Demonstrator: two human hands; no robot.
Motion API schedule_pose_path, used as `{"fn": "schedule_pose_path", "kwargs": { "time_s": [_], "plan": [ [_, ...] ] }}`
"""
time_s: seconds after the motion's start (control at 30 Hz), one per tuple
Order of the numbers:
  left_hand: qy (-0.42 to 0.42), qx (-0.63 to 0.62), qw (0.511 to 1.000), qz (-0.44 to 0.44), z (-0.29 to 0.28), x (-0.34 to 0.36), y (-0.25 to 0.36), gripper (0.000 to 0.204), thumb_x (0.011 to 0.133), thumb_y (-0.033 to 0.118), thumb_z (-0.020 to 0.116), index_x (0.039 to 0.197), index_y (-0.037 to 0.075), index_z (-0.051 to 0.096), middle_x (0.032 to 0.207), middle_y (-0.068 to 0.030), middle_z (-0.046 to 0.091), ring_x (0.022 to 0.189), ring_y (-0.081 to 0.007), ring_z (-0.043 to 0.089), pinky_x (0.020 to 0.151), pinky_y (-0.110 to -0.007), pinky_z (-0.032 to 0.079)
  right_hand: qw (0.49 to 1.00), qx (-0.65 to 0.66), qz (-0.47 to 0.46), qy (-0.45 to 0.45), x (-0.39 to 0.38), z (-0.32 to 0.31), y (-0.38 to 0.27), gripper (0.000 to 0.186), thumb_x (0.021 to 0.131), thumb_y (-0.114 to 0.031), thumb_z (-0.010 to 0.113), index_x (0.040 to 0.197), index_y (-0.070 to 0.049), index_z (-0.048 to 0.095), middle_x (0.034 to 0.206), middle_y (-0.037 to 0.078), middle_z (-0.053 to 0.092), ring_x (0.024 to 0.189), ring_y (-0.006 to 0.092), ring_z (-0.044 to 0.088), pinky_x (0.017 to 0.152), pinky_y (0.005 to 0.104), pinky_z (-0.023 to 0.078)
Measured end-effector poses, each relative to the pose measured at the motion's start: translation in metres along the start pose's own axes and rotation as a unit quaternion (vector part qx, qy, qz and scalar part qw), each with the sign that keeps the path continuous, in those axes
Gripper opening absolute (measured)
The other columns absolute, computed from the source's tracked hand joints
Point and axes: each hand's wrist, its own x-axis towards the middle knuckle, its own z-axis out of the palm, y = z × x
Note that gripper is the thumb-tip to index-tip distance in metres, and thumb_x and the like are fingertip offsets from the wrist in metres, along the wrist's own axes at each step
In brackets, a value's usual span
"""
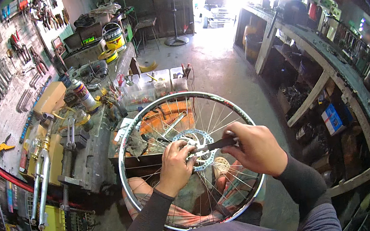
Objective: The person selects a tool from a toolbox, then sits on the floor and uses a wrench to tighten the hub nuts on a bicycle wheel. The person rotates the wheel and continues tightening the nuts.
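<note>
Bicycle wheel [182, 96], which lay over the person's legs. The left hand's [175, 163] fingers pinched at the hub [202, 152], inside the blue-edged brake disc [208, 136]; the right hand's [259, 145] fingers grasped a black tool [221, 144] directed there. The step appeared to be hub work; the next move seemed to call for steadying and alignment. The orange tray [151, 115] held a wrench [176, 123]; clear bins [141, 101] held assorted small items; the yellow bucket's [114, 38] contents could not be told.
</note>
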Motion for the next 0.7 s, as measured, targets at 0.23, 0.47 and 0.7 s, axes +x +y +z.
{"fn": "schedule_pose_path", "kwargs": {
  "time_s": [0.23,0.47,0.7],
  "plan": [
    [0.049,-0.040,0.998,-0.006,0.017,-0.010,-0.014,0.027,0.087,0.015,0.079,0.114,0.010,0.077,0.115,-0.0122,0.071,0.116,-0.0355,0.064,0.113,-0.050,0.044,0.989,-0.073,-0.061,-0.110,0.035,0.008,-0.001,0.029,0.095,-0.025,0.075,0.102,-0.003,0.056,0.083,0.018,0.069,0.082,0.0411,0.072,0.070,0.0514,0.054],
    [0.077,-0.039,0.996,0.013,0.020,-0.013,-0.019,0.016,0.085,0.012,0.082,0.101,0.013,0.079,0.105,-0.0081,0.073,0.107,-0.0333,0.068,0.113,-0.053,0.044,0.985,-0.095,-0.079,-0.123,0.048,0.005,-0.008,0.027,0.095,-0.022,0.075,0.103,-0.003,0.057,0.083,0.018,0.069,0.082,0.0407,0.072,0.072,0.0509,0.055],
    [0.077,-0.034,0.996,0.015,0.021,-0.013,-0.023,0.014,0.085,0.012,0.082,0.099,0.014,0.081,0.104,-0.0074,0.072,0.105,-0.0325,0.067,0.112,-0.053,0.045,0.983,-0.086,-0.079,-0.141,0.055,0.008,-0.009,0.027,0.095,-0.021,0.074,0.103,-0.003,0.056,0.083,0.018,0.070,0.083,0.0403,0.073,0.072,0.0511,0.056]
  ]
}}
